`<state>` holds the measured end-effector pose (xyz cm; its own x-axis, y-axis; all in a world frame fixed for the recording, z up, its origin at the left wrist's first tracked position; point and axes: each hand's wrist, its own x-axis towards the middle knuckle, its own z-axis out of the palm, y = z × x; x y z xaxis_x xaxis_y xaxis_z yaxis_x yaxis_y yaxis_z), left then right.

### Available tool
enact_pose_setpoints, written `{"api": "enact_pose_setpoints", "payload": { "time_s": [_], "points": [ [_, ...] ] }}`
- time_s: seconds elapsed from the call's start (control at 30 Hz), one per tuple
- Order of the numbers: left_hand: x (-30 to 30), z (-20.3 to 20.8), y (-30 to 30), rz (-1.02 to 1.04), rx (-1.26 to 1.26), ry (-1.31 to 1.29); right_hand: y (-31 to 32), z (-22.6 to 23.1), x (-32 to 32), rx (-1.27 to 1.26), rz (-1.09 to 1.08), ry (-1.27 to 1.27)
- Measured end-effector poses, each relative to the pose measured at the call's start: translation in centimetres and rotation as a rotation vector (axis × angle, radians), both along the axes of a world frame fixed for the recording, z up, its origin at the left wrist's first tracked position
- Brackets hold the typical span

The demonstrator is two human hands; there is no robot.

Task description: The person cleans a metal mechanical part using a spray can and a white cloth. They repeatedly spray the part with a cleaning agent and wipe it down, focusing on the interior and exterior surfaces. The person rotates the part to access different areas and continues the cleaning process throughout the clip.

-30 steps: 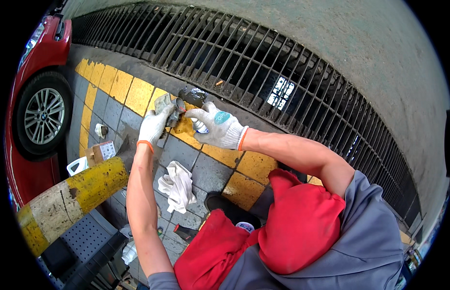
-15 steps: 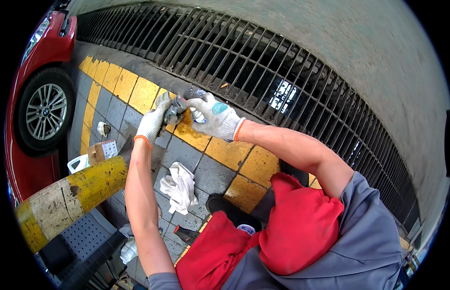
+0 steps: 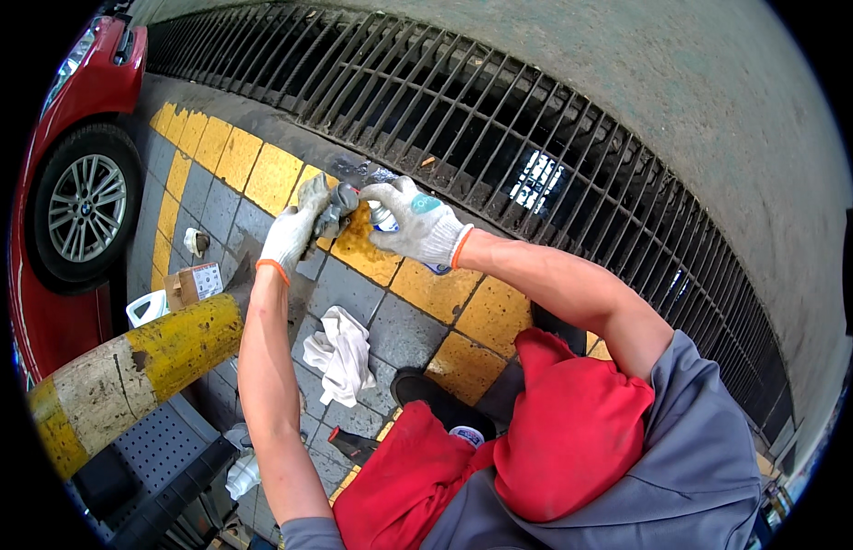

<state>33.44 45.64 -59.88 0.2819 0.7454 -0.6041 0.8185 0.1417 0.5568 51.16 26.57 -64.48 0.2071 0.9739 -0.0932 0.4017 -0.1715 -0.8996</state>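
My left hand [image 3: 296,225], in a pale knit glove with an orange cuff, is closed around a grey metal part [image 3: 335,209] held above the yellow tiles. What kind of part it is I cannot make out. Just right of it, my gloved right hand [image 3: 419,225] grips a white and blue spray can [image 3: 382,218], index finger bent over its top. A small red tip shows between the can's top and the part. The glove hides most of the can. Beneath them, the yellow tiles [image 3: 358,247] look wet and stained brown.
A metal drain grate [image 3: 500,119] runs along the far side. A white cloth [image 3: 339,356] lies on grey tiles near my shoe. To the left are a yellow-and-white post [image 3: 142,362], a cardboard box [image 3: 193,286], a white jug [image 3: 149,309] and a red car [image 3: 87,183].
My right hand has shifted slightly right with the spray can, showing more of the can. The metal part in my left hand looks slightly turned.
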Motion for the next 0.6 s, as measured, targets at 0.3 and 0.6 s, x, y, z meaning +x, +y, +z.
{"api": "enact_pose_setpoints", "payload": {
  "time_s": [0.3,0.6],
  "points": [
    [-1.0,0.0,0.1,-0.041,-0.024,0.003,-1.1,0.1,-0.1,-0.015,0.014,0.043],
    [-1.4,0.1,-0.1,-0.046,-0.035,0.006,-2.3,1.5,-0.7,0.081,0.072,0.047]
  ]
}}
